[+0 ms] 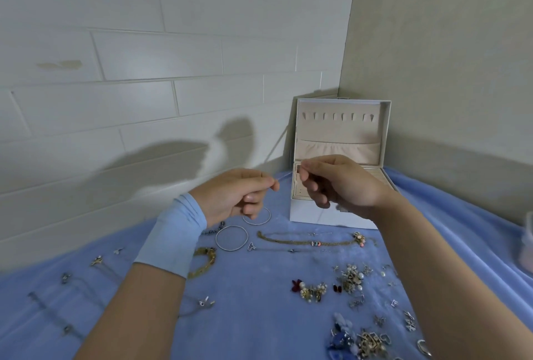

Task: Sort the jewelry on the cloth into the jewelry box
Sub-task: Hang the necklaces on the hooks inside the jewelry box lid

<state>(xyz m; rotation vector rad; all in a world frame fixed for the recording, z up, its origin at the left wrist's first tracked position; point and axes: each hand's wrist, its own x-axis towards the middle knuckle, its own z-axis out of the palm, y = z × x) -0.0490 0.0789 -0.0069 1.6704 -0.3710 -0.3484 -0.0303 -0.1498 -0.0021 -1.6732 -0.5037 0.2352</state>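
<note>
Left hand [236, 195] and right hand [343, 183] pinch what seems a fine chain [287, 176]; the open white, beige-lined jewelry box [317, 215] has its tray mostly hidden.

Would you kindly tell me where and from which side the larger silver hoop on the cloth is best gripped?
Probably pinch the near-right rim of the larger silver hoop from above, one finger inside: it lies flat on the blue cloth, thin and open, while the wristband hovers by its left side.
</note>
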